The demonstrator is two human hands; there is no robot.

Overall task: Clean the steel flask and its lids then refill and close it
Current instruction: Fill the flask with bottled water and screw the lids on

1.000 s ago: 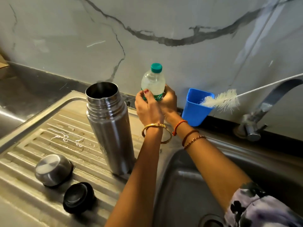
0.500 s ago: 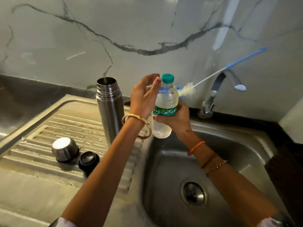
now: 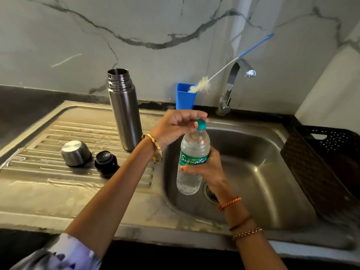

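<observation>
The steel flask [image 3: 124,110] stands upright and uncapped on the drainboard [image 3: 39,172]. Left of it lie its steel cup lid [image 3: 75,152] and black inner lid [image 3: 106,162]. Over the sink basin [image 3: 253,162] my right hand [image 3: 206,168] grips a clear plastic water bottle [image 3: 191,162] round its green label. My left hand [image 3: 175,127] has its fingers curled round the bottle's green cap [image 3: 201,124]. The bottle holds water.
A blue cup [image 3: 185,98] stands at the back with a bottle brush [image 3: 202,86] leaning out of it. The tap [image 3: 229,90] rises behind the basin. A dark perforated basket [image 3: 331,152] sits at the right edge. The marble wall is close behind.
Both hands have brought the water bottle from beside the blue cup forward and down over the sink. My left hand moved from beside the bottle onto its cap.
</observation>
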